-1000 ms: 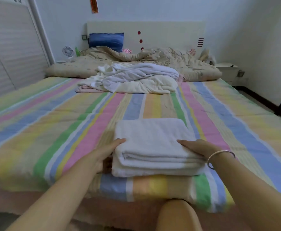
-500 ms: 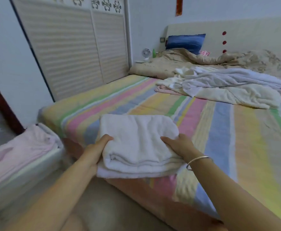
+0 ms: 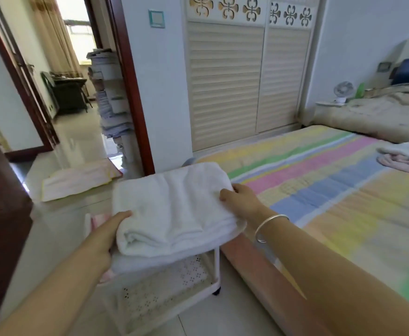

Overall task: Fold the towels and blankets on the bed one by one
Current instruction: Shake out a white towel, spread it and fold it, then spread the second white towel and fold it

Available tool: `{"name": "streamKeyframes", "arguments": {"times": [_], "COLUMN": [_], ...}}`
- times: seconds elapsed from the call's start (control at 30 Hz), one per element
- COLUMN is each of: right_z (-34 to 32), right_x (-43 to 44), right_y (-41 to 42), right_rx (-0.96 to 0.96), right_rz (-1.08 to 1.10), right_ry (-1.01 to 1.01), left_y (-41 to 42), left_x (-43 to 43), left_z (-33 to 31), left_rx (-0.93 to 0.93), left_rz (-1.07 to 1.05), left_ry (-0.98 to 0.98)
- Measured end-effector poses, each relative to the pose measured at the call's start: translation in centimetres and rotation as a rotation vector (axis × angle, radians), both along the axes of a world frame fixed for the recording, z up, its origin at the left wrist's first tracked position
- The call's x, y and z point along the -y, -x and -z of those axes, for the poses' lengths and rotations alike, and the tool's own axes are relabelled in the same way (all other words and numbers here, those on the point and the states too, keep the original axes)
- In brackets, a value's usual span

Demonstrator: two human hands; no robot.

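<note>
striped bed (image 3: 319,190) beside louvered wardrobe (image 3: 225,81)

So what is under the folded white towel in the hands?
A white perforated trolley stands below the towel, with something pink on its top. The towel covers most of that top; the rest is hidden.

Both bare arms reach forward. The left grip (image 3: 106,238) curls under the towel's (image 3: 174,209) left edge, thumb on top. The right grip (image 3: 241,202) pinches its right edge, with a bangle (image 3: 270,225) on that wrist.
</note>
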State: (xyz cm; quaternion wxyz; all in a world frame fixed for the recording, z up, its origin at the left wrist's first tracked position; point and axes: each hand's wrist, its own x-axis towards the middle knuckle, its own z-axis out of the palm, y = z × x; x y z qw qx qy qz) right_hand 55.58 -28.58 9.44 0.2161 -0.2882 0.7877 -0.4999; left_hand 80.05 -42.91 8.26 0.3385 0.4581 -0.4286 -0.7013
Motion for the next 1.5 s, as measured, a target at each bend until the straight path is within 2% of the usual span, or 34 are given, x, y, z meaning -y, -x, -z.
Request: {"name": "streamKeyframes", "arguments": {"times": [0.13,0.3,0.47,0.53,0.6,0.67,0.73,0.8,0.87,0.97,1.1,1.17,1.27,1.37,1.5], "right_z": [0.7,2.0,6.5,7.3,6.7,5.7,5.2,6.3,8.7,10.5,9.2,8.3,7.3,5.7,3.0], "right_x": [6.8,11.4,13.1,13.4,13.9,14.5,15.5,16.1,15.8,15.0,13.5,10.4,4.2,-4.5,-20.1], "right_y": [0.3,1.1,0.9,1.0,0.8,-0.3,-2.1,-4.1,-5.3,-5.7,-5.5,-5.6,-4.6,-1.4,2.8], "right_rx": [-0.053,-0.040,-0.161,-0.202,-0.337,-0.645,-0.924,-1.012,-0.978,-0.960,-0.931,-0.890,-0.930,-0.946,-0.903], "right_rz": [-0.003,-0.035,-0.228,-0.239,-0.202,-0.154,-0.239,-0.416,-0.550,-0.557,-0.556,-0.508,-0.404,-0.200,0.105], "right_ry": [0.020,0.069,-0.180,-0.234,-0.322,-0.357,-0.287,-0.360,-0.563,-0.648,-0.581,-0.491,-0.420,-0.423,-0.484], "left_y": [-1.1,-0.4,-1.2,-1.1,-0.6,0.8,2.9,4.6,4.8,4.5,4.0,3.8,5.9,10.6,18.2], "left_x": [8.0,12.0,12.4,11.6,10.6,9.5,8.7,8.1,7.5,6.6,6.5,5.2,1.2,-5.1,-17.1], "left_z": [3.3,5.0,7.8,7.1,5.2,3.1,1.9,3.1,6.3,8.9,8.0,6.9,4.3,1.1,-1.8], "left_rx": [-0.026,0.057,0.225,0.360,0.640,0.858,0.960,1.216,1.449,1.515,1.422,1.261,0.929,0.694,0.423], "left_rz": [-0.072,-0.055,-0.155,-0.203,-0.213,-0.160,-0.010,0.275,0.532,0.559,0.481,0.381,0.251,0.263,0.428], "left_ry": [-0.071,-0.082,-0.055,0.075,0.431,0.877,1.126,1.136,0.973,0.929,0.987,1.074,1.212,1.303,1.413]}}
